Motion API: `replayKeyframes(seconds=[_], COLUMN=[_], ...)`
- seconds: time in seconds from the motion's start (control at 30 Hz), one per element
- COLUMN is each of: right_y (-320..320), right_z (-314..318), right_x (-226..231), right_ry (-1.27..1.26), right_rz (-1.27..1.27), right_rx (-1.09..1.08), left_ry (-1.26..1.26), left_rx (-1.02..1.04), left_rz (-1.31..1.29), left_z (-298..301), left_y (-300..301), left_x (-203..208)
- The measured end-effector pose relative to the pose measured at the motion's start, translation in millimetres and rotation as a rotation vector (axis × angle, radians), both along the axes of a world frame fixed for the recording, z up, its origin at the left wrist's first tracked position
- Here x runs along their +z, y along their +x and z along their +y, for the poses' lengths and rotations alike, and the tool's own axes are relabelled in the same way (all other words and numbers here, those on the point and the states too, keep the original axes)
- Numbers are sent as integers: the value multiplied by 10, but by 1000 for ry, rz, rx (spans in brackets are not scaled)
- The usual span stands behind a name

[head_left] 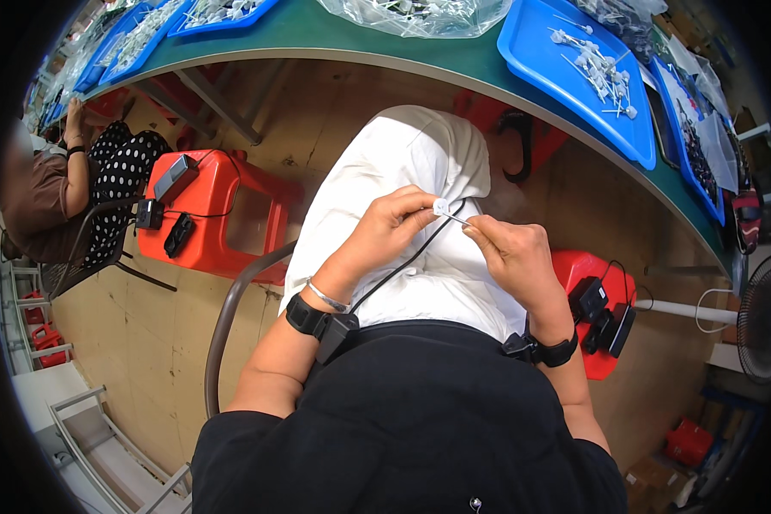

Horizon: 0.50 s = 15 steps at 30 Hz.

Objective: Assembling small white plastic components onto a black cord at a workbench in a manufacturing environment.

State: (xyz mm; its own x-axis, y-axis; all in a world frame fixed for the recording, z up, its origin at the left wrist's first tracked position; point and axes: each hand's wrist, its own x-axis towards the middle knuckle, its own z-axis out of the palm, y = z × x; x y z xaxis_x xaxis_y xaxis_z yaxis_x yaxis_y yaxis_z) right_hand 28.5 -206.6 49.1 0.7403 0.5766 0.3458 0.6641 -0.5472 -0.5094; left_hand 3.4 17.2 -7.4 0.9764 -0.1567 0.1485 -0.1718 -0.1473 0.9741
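Note:
Above my lap, my left hand [394, 224] pinches a small white piece [440, 206] with a rounded head between thumb and fingertips. A thin, straight stem [458, 220] runs from that piece toward my right hand [512, 255], whose thumb and finger are closed on its other end. Whether the stem is part of the white piece or a separate rod, I cannot tell. Similar white-headed parts with thin stems [604, 73] lie scattered in a blue tray [531, 56] on the table ahead, to the right of my hands.
The green table [317, 34] curves across the front, bearing a clear bag of parts [415, 15] and more blue trays. Red stools [223, 223] with small black devices stand on both sides. A person [56, 184] sits at the left. A fan [758, 317] is at the right.

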Motion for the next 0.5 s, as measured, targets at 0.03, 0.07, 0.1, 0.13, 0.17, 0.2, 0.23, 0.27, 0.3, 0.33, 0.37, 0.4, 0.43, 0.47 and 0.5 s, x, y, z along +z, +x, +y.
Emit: replayKeyframes(seconds=[0.03,0.07,0.1,0.13,0.17,0.2,0.23,0.27,0.3,0.33,0.37,0.4,0.43,0.47,0.5], right_y=[-7,-13,-15,-17,-19,-21,-22,-21,-18,-1,23,45,56,66,70], right_z=[-11,-23,-32,-41,-48,-51,-48,-41,-33,-33,-32,-33,-28,-25,-26], right_x=[17,33,46,58,69,76,79,82,86,57,2,-35,-47,-54,-58], right_ry=[0,-32,-64,-64,-77,-90,-89,-61,-32,-33,29,90,91,79,66], right_rz=[0,-7,-14,-14,-4,5,5,20,34,36,-3,-42,-43,-83,-122], right_rx=[0,-5,-10,-11,-11,-11,-11,-1,9,6,32,59,59,71,82], left_ry=[88,87,144,200,200,216,233,234,172,108,108,21,-64,-63,-104], left_rx=[29,30,47,64,64,69,75,76,55,29,26,-15,-53,-53,-77], left_rz=[-64,-64,-124,-183,-183,-212,-241,-242,-202,-159,-158,-69,18,17,61], left_z=[-3,-10,-18,-24,-27,-28,-28,-28,-28,-37,-42,-45,-40,-35,-32], left_y=[-4,-8,-11,-14,-14,-14,-15,-19,-25,-17,-16,-20,-32,-37,-39], left_x=[10,26,46,59,63,67,69,58,36,32,37,52,72,84,94])
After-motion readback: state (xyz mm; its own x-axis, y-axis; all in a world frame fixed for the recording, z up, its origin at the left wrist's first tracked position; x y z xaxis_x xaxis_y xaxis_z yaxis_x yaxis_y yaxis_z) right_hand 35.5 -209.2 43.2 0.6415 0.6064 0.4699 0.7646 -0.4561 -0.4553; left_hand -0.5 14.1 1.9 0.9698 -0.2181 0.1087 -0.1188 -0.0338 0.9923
